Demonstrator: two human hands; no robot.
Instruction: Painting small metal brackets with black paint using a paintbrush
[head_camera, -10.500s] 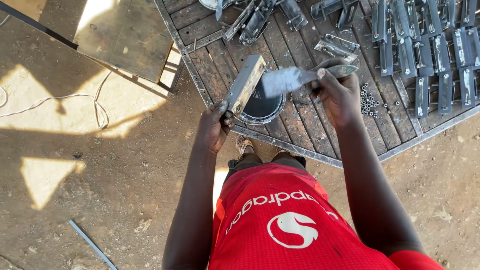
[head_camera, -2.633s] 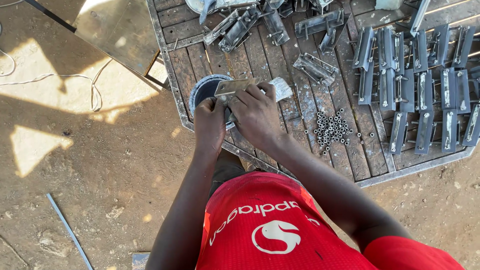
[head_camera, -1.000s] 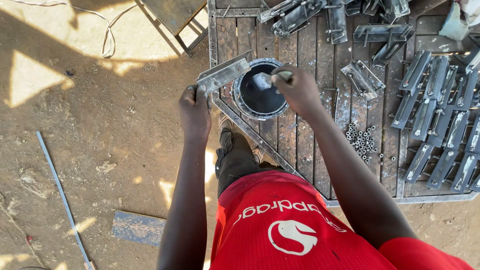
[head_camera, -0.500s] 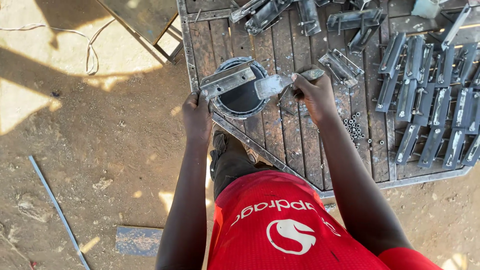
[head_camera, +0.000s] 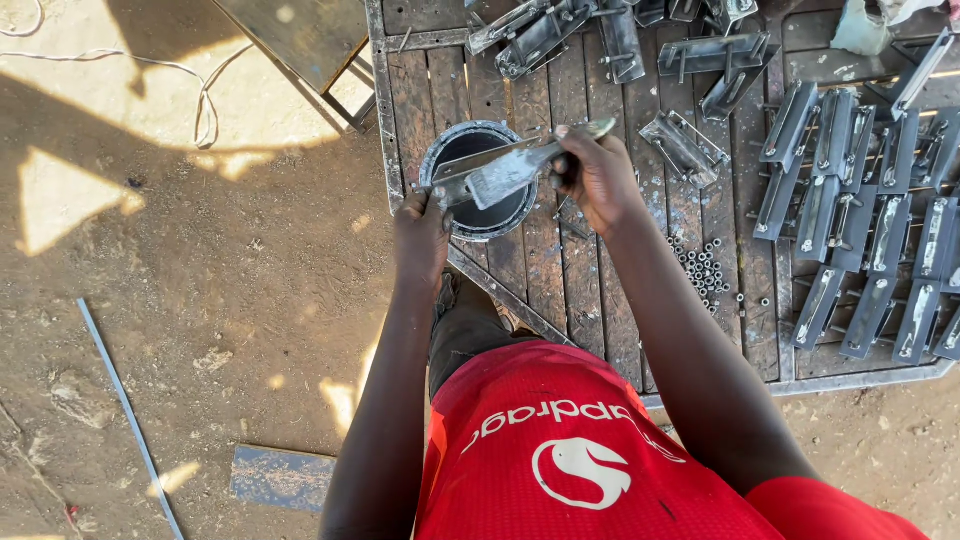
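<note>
Grey steel bracket (head_camera: 470, 170), long, flat and angular with a folded edge, sits just above the round black paint tin (head_camera: 478, 180), lying slantwise across its mouth. Left hand (head_camera: 422, 235) grips the bracket's near end, fingers wrapped around it. Right hand (head_camera: 598, 180) is clenched on a flat paintbrush (head_camera: 530, 160); handle pokes out past the knuckles, grey-coated bristles lie on the bracket's upper face. Tin has a dull metal rim and dark contents, and stands on the worn slatted wooden table (head_camera: 545, 270) with its metal edge frame. Right of it: loose pile of small steel nuts (head_camera: 703, 270), short cylinders. Further right, rows of grey-painted brackets (head_camera: 870, 220) laid parallel, glossy where light hits. More unpainted bracket pieces (head_camera: 560, 30) heaped at the table's far edge. Ground is dry packed dirt (head_camera: 200, 300), with a thin metal rod (head_camera: 125, 410) and a flat rusty plate (head_camera: 280, 478) lying on it.
</note>
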